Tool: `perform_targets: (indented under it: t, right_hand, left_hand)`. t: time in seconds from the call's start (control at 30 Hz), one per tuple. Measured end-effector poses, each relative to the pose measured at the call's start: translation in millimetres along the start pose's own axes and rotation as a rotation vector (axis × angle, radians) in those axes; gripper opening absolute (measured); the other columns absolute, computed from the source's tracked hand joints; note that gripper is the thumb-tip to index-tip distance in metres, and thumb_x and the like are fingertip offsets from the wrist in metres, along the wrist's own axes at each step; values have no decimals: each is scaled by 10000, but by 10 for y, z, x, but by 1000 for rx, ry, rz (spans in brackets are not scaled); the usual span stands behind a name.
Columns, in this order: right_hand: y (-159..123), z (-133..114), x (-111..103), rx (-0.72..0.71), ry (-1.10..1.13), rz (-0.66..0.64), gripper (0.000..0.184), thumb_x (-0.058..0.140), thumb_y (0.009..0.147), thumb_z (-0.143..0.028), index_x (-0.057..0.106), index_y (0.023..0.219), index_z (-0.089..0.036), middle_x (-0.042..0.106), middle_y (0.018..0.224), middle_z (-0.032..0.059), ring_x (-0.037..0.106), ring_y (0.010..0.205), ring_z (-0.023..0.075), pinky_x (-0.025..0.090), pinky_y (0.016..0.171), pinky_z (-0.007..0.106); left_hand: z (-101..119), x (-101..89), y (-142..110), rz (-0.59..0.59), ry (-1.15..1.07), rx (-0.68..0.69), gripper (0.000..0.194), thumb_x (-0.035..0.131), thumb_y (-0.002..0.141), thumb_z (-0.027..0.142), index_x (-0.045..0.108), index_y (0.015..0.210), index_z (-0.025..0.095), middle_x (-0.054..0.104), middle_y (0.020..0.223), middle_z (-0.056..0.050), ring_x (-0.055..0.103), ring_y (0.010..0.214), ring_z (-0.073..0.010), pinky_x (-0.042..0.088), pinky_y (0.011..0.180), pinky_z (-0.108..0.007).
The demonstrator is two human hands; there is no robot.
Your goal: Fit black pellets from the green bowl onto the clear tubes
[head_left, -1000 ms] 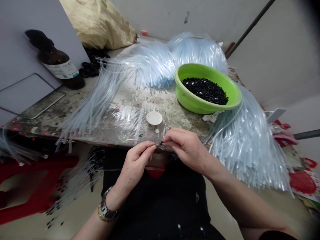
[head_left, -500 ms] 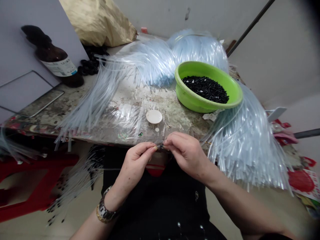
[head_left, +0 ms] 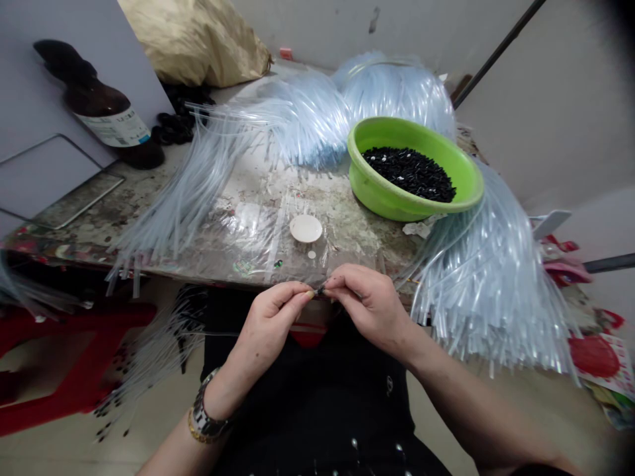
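Note:
My left hand (head_left: pixel 270 320) and my right hand (head_left: pixel 364 304) meet fingertip to fingertip just below the table's front edge. Between them sits a tiny black piece (head_left: pixel 320 289), pinched by the right thumb and forefinger. My left fingers pinch a thin clear tube (head_left: pixel 223 336) that trails left over my lap; its end meets the black piece. A green bowl (head_left: pixel 381 195) holding many small black pieces (head_left: pixel 409 173) stands on the table to the upper right of my hands.
Bundles of clear tubes (head_left: pixel 297 125) fan across the worn table (head_left: pixel 347 228) and spill off its right side (head_left: pixel 491 277). A small white disc (head_left: pixel 306 228) lies near the front edge. A brown bottle (head_left: pixel 106 119), a paper sack (head_left: pixel 198 39) and a red stool (head_left: pixel 74 370) are at left.
The hands stay joined at the fingertips and have barely shifted; the view has tilted slightly, so the table sits a little higher in frame.

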State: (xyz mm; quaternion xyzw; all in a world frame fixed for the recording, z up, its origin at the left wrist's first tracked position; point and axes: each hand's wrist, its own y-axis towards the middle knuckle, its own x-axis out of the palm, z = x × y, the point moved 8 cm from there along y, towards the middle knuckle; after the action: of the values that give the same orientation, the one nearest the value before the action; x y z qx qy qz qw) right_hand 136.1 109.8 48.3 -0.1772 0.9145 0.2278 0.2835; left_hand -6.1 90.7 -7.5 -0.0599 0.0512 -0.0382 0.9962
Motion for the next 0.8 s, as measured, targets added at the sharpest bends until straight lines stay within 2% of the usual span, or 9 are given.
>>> perform_targets:
  t: [0.13, 0.27, 0.47, 0.8]
  right_hand:
    - [-32, 13, 5, -6, -4, 0, 134, 557, 883, -81, 599, 831, -196, 656, 797, 17, 613, 747, 139, 483, 698, 260]
    - [-55, -6, 34, -22, -52, 8, 150, 525, 887, -74, 585, 832, -200, 655, 807, 29, 611, 757, 154, 482, 705, 278]
    - [-101, 70, 76, 35, 10, 52, 152, 538, 880, -74, 585, 805, -198, 627, 740, 9, 599, 712, 140, 468, 677, 259]
    - [-126, 182, 17, 93, 120, 117, 108, 590, 883, -147, 645, 809, -204, 681, 745, 2, 644, 706, 141, 506, 682, 265]
  left_hand:
    - [-44, 17, -9, -18, -1, -21, 163, 623, 865, 286, 759, 857, 198, 659, 691, -23, 552, 641, -160, 406, 541, -244]
    - [-33, 18, -12, 13, -8, 9, 145, 634, 851, 269, 754, 819, 195, 652, 690, -19, 531, 619, -151, 396, 537, -243]
    - [-86, 66, -7, 4, -47, -19, 134, 639, 851, 271, 742, 806, 198, 633, 687, -3, 487, 589, -126, 379, 533, -230]
    - [-163, 129, 7, -31, -159, -93, 190, 640, 856, 347, 707, 799, 179, 476, 607, 28, 376, 555, -107, 305, 482, -219]
